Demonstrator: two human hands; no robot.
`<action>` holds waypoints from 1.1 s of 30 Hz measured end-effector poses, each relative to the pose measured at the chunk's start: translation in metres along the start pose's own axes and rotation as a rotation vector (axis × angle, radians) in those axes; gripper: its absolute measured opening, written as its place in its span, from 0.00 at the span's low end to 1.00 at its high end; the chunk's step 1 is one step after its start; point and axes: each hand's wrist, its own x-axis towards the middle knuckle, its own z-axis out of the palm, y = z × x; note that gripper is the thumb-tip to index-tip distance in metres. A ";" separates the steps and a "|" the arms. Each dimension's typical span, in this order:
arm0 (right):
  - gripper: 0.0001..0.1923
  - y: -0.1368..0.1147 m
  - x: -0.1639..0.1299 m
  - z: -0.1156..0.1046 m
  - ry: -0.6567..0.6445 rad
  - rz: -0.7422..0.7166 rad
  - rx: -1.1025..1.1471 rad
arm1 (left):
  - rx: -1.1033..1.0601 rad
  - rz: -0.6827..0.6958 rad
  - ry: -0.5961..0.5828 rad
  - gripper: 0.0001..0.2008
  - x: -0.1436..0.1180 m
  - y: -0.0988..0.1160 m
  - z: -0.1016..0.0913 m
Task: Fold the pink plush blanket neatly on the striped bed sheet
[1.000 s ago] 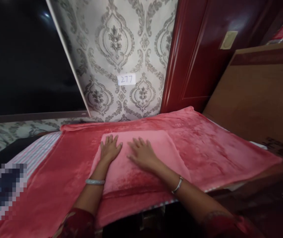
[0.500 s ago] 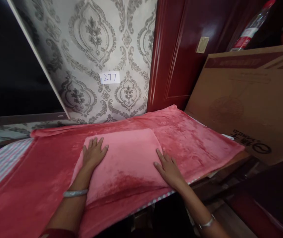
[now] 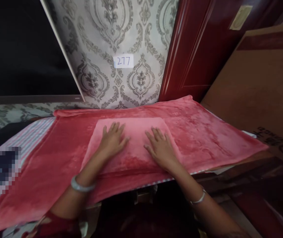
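Head view: L hand [image 3: 111, 140] & R hand [image 3: 161, 148] lie palm-down, splayed wide, gripping nothing, on a light-pink rectangular plush cloth [image 3: 135, 132], prob. folded, mid-scene atop a wide darker-pink plush blanket [image 3: 205, 132]. Step in hand looks like pressing/smoothing it flat; next move calls for even pressure w/o dragging the blanket. Around: white-and-pink striped cloth [image 3: 33, 135] at L, black flat screen [image 3: 24, 49] far L, brown cardboard box [image 3: 260, 82] far R. Nothing visibly blocks either hand.

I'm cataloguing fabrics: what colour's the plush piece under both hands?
The plush piece is pink with red shading; head view.
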 end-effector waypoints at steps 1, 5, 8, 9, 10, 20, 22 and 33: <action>0.31 -0.009 0.002 0.003 -0.032 -0.048 0.008 | -0.002 0.059 -0.008 0.33 -0.010 0.007 0.004; 0.31 -0.023 0.002 0.025 -0.161 -0.158 0.039 | 0.009 0.095 -0.064 0.33 -0.041 0.016 0.035; 0.31 -0.020 -0.004 0.037 -0.145 -0.165 0.041 | 0.012 0.086 -0.032 0.32 -0.048 0.010 0.052; 0.30 -0.019 -0.005 0.039 -0.132 -0.162 0.038 | 0.009 0.092 -0.018 0.32 -0.048 0.009 0.055; 0.30 -0.018 -0.006 0.039 -0.124 -0.159 0.036 | 0.004 0.095 -0.008 0.33 -0.048 0.007 0.057; 0.34 0.046 -0.035 0.036 -0.081 0.079 -0.066 | -0.042 0.109 0.061 0.33 -0.050 0.005 0.061; 0.34 0.066 -0.051 0.043 -0.041 0.178 -0.068 | -0.056 0.109 0.066 0.33 -0.050 0.003 0.062; 0.33 0.079 -0.022 0.005 0.144 0.107 -0.096 | -0.151 0.122 0.044 0.34 -0.058 0.003 0.053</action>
